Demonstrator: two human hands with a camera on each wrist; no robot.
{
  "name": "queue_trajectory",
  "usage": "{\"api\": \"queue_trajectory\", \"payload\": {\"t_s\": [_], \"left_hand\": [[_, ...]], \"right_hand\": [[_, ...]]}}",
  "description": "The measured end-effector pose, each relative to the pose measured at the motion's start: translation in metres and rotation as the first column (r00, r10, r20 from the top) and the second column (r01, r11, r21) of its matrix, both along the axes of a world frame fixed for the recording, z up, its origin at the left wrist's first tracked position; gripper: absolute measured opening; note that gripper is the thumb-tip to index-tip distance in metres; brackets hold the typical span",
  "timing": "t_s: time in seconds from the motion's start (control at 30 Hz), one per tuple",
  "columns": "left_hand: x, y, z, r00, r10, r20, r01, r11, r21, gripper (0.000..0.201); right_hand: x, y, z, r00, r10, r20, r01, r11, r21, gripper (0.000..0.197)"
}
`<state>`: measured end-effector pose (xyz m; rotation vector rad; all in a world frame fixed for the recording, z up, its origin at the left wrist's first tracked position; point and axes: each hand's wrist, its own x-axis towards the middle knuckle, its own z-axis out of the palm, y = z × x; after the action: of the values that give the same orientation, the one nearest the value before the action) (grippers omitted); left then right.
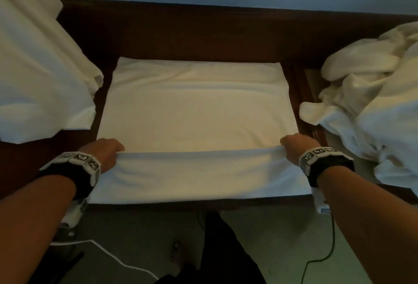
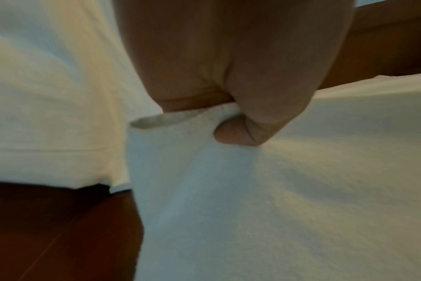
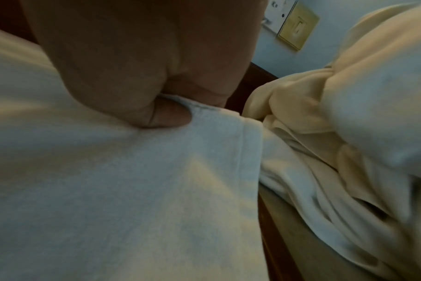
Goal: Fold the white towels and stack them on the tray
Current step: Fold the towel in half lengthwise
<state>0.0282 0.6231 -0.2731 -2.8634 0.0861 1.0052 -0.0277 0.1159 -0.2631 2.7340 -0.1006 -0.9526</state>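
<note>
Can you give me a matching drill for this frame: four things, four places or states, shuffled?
Things:
1. towel
2. left hand
3. pile
4. right hand

Places or states:
A. crumpled, at the right of the table
B. spread flat in the middle, near edge lifted
C. pinches the near right corner
D. pinches the near left corner

Pairs: 1-B, 2-D, 3-A, 4-C

Light: dim; warm on the towel (image 1: 199, 111) beyond my grips, cool blue below them.
Shadows: my forearms and the floor are dark.
Blur: both wrist views soft, grainy.
Distortion: head view bends at its edges.
</note>
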Motion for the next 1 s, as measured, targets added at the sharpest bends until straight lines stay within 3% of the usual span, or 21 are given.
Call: {"api": "queue_trajectory", "payload": {"t_s": [0.27,0.43,0.57,0.63,0.7,0.8,0.87,1.0], "left_hand": [[0.096,-0.02,0.002,0.997,0.032,0.067,-0.032,0.999,0.0,0.041],[0.13,-0.029,-0.01,0.995,0.041,0.087,-0.041,0.999,0.006,0.039],[0.142,-0.034,-0.023,0.978,0.056,0.201,-0.046,0.998,-0.051,0.027],[0.138,-0.031,-0.03,0.935,0.028,0.353,0.001,0.997,-0.08,0.022],[0.123,-0.029,-0.035,0.877,0.002,0.481,0.04,0.996,-0.076,0.035],[0.079,-0.034,-0.053,0.907,0.067,0.415,0.005,0.986,-0.169,0.063],[0.041,-0.038,-0.069,0.948,0.065,0.311,-0.013,0.986,-0.166,0.078],[-0.022,-0.024,-0.103,0.97,0.097,0.222,-0.068,0.989,-0.133,0.088]], "right_hand": [[0.096,-0.02,-0.008,0.996,-0.074,0.048,0.073,0.997,0.025,0.028],[0.133,-0.026,-0.021,0.992,-0.113,0.047,0.112,0.993,0.02,0.025],[0.149,-0.028,-0.035,0.986,-0.153,0.073,0.151,0.988,0.038,0.022],[0.147,-0.028,-0.041,0.982,-0.125,0.143,0.122,0.992,0.033,0.025],[0.135,-0.024,-0.046,0.948,-0.061,0.313,0.054,0.998,0.03,0.035],[0.097,-0.001,-0.048,0.875,-0.12,0.469,0.043,0.984,0.172,0.05],[0.064,0.022,-0.052,0.883,-0.156,0.443,0.047,0.968,0.246,0.058],[0.002,0.043,-0.08,0.97,-0.183,0.16,0.133,0.95,0.281,0.077]]}}
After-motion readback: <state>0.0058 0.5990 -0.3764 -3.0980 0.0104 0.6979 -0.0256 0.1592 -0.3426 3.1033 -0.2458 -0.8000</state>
